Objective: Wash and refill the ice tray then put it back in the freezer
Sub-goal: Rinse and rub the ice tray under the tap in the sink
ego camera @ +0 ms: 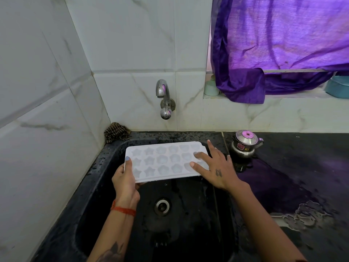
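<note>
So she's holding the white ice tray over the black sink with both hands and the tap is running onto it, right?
Not quite. The head view shows the tap dry, with no water running. The rest holds: the left hand grips the white ice tray and the right hand rests on it, over the black sink.

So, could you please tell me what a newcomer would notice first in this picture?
Probably the white ice tray held over the black sink, the left hand gripping its left end and the right hand's straight fingers resting on its right end. Next, the purple curtain at upper right, above a small steel pot on the counter.
</note>
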